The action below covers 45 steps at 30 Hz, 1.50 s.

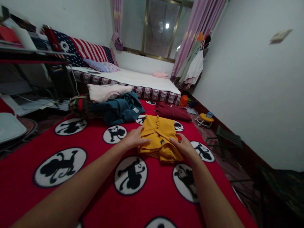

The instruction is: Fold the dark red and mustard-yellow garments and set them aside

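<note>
A folded yellow garment (152,134) with a row of small covered buttons and a dark label lies on a red blanket (99,177) printed with black monkey figures in white ovals. My left hand (135,138) rests at the garment's left edge, thumb and fingers apart on the cloth. At the opposite edge, my right hand (184,144) touches the fabric, its thumb stretched over the top and its index finger apart from it. Some fingertips of both hands are hidden. Just beyond the yellow garment is a folded dark red garment (172,110).
A teal garment (123,109) and a pale pink garment (106,92) are piled at the far left of the blanket. Behind stands a bed (140,78). A desk (35,54) is at left; a green folding stool (228,137) and a yellow-topped stool (205,118) stand at right.
</note>
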Each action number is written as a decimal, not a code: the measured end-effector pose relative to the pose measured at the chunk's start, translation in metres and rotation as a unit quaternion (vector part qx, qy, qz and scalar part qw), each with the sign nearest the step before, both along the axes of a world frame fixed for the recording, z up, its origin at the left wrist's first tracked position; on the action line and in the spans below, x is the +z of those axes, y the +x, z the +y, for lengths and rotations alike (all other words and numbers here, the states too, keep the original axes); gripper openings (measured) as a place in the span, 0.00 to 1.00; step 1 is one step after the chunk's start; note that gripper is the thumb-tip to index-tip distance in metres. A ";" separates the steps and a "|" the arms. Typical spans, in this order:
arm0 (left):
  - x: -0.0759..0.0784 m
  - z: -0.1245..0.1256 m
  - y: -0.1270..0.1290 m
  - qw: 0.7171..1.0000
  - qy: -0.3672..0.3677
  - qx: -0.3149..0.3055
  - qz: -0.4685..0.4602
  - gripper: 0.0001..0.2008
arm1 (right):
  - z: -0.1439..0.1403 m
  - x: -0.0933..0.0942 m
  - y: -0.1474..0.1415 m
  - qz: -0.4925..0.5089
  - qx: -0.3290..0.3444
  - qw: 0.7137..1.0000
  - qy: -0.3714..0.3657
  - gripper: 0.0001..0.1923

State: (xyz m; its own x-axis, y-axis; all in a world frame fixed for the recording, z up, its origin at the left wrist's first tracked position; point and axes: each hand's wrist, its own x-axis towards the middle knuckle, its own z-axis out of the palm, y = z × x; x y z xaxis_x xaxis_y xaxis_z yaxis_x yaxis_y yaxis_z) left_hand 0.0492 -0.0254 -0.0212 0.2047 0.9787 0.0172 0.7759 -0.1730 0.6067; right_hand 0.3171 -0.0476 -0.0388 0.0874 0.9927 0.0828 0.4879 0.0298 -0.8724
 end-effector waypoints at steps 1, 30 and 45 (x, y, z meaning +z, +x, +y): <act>0.001 -0.002 -0.001 1.000 -0.009 -0.018 0.003 0.44 | -0.002 0.003 -0.001 0.006 0.009 1.000 -0.014 0.32; 0.053 -0.010 -0.035 0.988 0.047 0.055 0.138 0.28 | 0.002 -0.004 -0.040 -0.182 -0.091 0.939 0.276 0.21; 0.014 -0.015 0.005 0.972 0.108 0.057 0.200 0.32 | 0.083 0.021 -0.007 -0.080 -0.026 0.994 -0.072 0.28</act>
State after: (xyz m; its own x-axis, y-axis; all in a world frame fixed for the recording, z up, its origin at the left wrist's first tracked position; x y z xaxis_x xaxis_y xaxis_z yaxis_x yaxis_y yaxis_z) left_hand 0.0544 -0.0403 -0.0069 0.1273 0.9779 0.1658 0.9639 -0.1614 0.2116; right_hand 0.3104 0.0351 -0.0177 0.1351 0.9899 -0.0424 0.6188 -0.1178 -0.7767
